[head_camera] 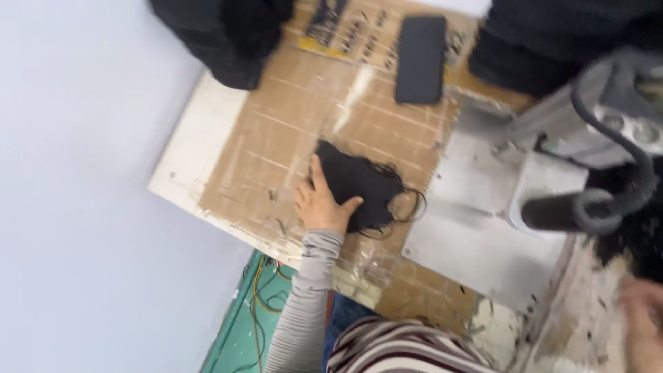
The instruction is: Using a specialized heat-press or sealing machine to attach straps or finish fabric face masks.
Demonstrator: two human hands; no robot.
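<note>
My left hand (320, 205), in a grey ribbed sleeve, lies on the left edge of a small black fabric piece (362, 183) with loose threads trailing off its right side. The thumb rests over the fabric and the fingers point away from me. The fabric lies flat on a brown cardboard sheet (283, 138) marked with cut lines. My right hand (644, 321) is a blur at the lower right corner, over a speckled surface, and what it holds is not visible.
A flat black rectangular object (420, 59) lies on the far cardboard. Dark garments (224, 31) are heaped at the back left and back right. A grey metal machine (601, 114) with a black hose (639, 173) stands over a metal plate (476, 235). Yellow wires (257, 300) run along the green floor.
</note>
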